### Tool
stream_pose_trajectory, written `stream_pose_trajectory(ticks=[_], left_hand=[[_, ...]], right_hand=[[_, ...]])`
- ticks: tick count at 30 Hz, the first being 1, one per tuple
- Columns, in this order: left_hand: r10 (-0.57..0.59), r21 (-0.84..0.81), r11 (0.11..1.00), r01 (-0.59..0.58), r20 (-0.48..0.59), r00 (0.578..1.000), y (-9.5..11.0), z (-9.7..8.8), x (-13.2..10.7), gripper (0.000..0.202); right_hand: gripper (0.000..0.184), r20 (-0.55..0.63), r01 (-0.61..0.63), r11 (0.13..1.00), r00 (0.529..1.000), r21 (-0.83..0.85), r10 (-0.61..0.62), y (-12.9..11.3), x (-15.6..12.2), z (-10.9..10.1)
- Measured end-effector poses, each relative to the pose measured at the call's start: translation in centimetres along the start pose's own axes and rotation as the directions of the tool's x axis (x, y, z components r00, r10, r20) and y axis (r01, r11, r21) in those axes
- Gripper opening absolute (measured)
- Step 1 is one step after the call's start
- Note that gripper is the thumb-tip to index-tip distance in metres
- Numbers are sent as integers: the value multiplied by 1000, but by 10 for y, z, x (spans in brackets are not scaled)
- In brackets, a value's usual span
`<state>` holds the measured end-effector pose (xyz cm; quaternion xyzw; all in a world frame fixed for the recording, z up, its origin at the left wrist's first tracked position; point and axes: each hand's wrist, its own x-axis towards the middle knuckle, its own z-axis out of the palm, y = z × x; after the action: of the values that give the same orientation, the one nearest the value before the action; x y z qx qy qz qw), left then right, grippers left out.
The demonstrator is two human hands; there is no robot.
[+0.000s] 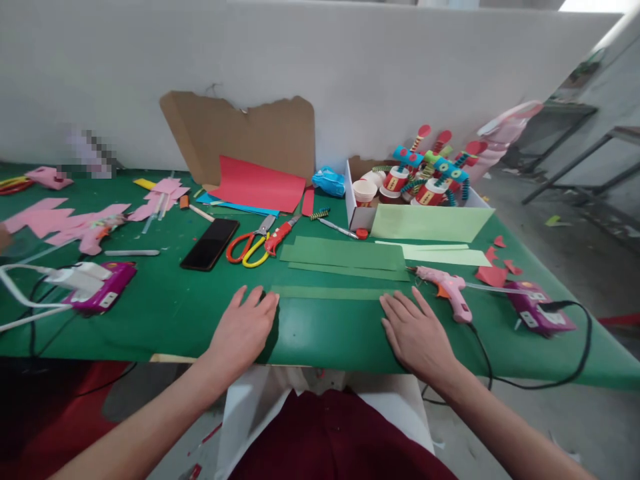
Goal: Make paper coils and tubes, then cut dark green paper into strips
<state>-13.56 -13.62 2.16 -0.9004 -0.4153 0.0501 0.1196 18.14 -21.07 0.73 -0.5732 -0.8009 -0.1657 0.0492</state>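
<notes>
A narrow green paper strip (330, 293) lies flat across the green tabletop in front of me. My left hand (246, 320) rests palm down at the strip's left end, fingers stretched out. At the other end my right hand (413, 327) lies flat too, its fingers spread and touching the paper. Just beyond the strip are wider pieces of green paper (345, 253). Scissors with red and yellow handles (253, 243) lie behind my left hand, beside a red-handled cutter (281, 237). A pink hot glue gun (447, 290) sits to the right of my right hand.
A box (357, 210) of paper-cup figures (430, 193) stands at the back right. Purple power strips (540, 313) lie at right and left, with cords trailing. A phone (210, 244), red paper (260, 183) and another pink glue gun (95, 237) are leftward. A hand (5, 239) shows at the far left edge.
</notes>
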Motion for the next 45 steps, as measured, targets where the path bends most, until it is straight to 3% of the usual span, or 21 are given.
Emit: stream_pose_trajectory(ticks=[4,7,10,15,18,21,24,27,31,35,39,45], left_hand=[[-96,-38,995,97,33,995,-23,-3,-10,50],[-192,-133,975,181,-77,978,-44,-10,3,40],[-286,-246,940,237,-187,940,-61,-19,43,36],[-412,-229,891,391,-47,910,-62,-23,126,32],[-437,-198,882,427,-6,899,-53,-13,154,32],[-442,-198,879,433,2,897,-49,-3,160,27],[-471,-202,869,453,-52,881,-56,0,146,35],[-511,-207,850,484,-100,854,-71,1,111,41],[-401,-309,888,342,-152,903,-85,12,45,41],[-341,-330,902,277,-154,927,-85,32,-7,41],[-324,-380,892,245,-159,933,-81,43,-26,42],[-270,-398,896,199,-132,954,-79,40,-27,41]], right_hand=[[37,-27,-93,996,995,-5,93,13,-4,-6],[37,-87,-157,985,983,75,164,9,14,-12],[37,-151,-117,955,975,272,163,-15,55,-8],[35,-258,-33,778,933,628,249,-67,124,23],[33,-245,7,705,940,709,237,-80,134,40],[27,-242,59,680,954,731,178,-81,128,45],[24,-217,62,675,965,735,147,-80,123,42],[24,-156,59,702,985,710,75,-81,124,39],[41,-74,57,756,997,652,-12,-83,127,38],[44,-37,39,786,999,617,-21,-82,128,39],[47,-26,29,792,1000,609,-17,-82,127,37],[41,21,46,806,997,590,-72,-81,127,29]])
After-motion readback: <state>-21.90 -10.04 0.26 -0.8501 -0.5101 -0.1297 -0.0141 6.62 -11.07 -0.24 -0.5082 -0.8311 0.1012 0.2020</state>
